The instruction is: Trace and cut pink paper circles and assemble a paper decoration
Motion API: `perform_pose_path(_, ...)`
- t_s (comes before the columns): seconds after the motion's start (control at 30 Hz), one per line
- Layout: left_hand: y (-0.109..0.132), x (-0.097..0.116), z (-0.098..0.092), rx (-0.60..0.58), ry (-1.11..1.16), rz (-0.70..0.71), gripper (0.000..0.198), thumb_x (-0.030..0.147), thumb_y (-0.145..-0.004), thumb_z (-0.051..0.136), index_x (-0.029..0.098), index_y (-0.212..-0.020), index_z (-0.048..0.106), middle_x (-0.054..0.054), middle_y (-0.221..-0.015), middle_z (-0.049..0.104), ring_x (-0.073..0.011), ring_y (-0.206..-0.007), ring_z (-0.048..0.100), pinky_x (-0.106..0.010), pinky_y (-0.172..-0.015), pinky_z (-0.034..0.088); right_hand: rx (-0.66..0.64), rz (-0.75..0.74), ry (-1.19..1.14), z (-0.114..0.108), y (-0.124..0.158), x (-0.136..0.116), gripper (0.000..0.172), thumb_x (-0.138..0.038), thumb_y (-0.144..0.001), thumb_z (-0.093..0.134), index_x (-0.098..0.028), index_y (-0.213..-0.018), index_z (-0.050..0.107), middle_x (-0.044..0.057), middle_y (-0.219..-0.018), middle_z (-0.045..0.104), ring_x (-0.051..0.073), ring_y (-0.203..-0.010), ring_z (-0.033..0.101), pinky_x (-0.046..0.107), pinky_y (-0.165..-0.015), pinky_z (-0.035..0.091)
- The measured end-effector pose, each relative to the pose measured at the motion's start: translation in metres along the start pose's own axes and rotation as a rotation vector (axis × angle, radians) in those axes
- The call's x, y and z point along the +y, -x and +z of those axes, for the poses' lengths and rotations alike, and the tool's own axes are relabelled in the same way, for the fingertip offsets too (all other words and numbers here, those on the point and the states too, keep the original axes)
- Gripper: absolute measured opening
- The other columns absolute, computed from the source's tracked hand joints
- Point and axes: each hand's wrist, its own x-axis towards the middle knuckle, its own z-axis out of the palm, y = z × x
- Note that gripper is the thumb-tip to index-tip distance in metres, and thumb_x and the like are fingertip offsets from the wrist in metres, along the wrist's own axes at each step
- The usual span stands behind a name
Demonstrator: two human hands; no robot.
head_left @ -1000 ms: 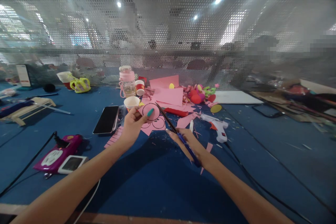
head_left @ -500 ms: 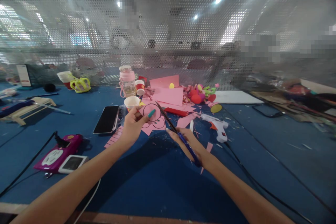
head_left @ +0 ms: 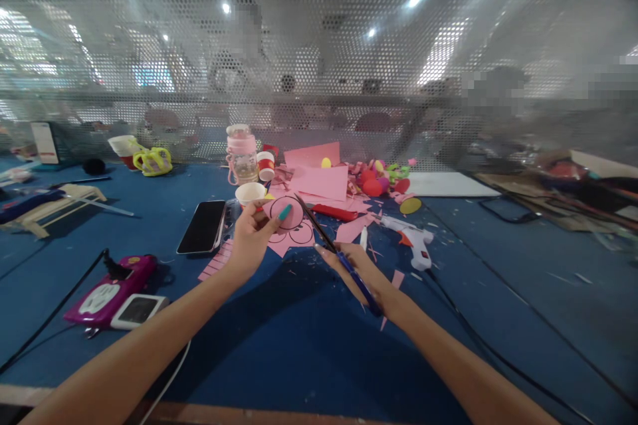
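Observation:
Between thumb and fingers, my left hand point(head_left: 252, 236) pinches a piece of pink paper point(head_left: 289, 214) with a dark circle drawn on it. My right hand point(head_left: 356, 269) is closed around blue-handled scissors point(head_left: 326, 236), whose dark blades point up and left to the paper's right edge. Whether the blades touch the paper is hard to tell. Below the held piece lies another pink sheet point(head_left: 302, 234) with drawn circles, partly covered. Just beyond the scissors rests a red utility knife point(head_left: 336, 212).
A black-screened phone point(head_left: 203, 227), a paper cup point(head_left: 250, 193) and a pink-topped bottle point(head_left: 242, 153) stand left of centre. Right lies a white glue gun point(head_left: 411, 239) with its cord. A purple power strip point(head_left: 112, 289) sits at front left. Pink paper scraps point(head_left: 319, 182) pile up behind.
My left hand has tilted the pink paper slightly and shifted it a little left. The scissors and my right hand have hardly moved.

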Motion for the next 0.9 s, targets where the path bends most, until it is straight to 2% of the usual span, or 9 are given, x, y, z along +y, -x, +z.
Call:
perform_pose_path(0.7, -0.0019, -0.0038, -0.0023, 0.014, -0.009, 0.046, 0.038, 0.027, -0.065, 0.068, 0.015, -0.097, 0.051, -0.003, -0.08, 0.067, -0.0125, -0.073, 0.063, -0.024, -0.066, 0.051, -0.007, 0.001, 0.026, 0.0006, -0.0012, 0.0039, 0.037, -0.05, -0.076, 0.046, -0.018, -0.059, 0.038, -0.004, -0.053, 0.028, 0.007, -0.049, 0.024, 0.022, -0.043, 0.021)
perform_pose_path(0.9, -0.0013, -0.0008, -0.002, 0.015, -0.046, 0.041, 0.04, 0.029, -0.064, 0.068, 0.015, -0.097, 0.05, -0.001, -0.074, 0.065, -0.0124, -0.07, 0.062, -0.024, -0.065, 0.05, 0.003, -0.005, 0.038, -0.0019, 0.0016, -0.001, 0.039, -0.051, -0.076, 0.045, -0.018, -0.058, 0.037, -0.005, -0.053, 0.028, 0.007, -0.048, 0.024, 0.021, -0.043, 0.021)
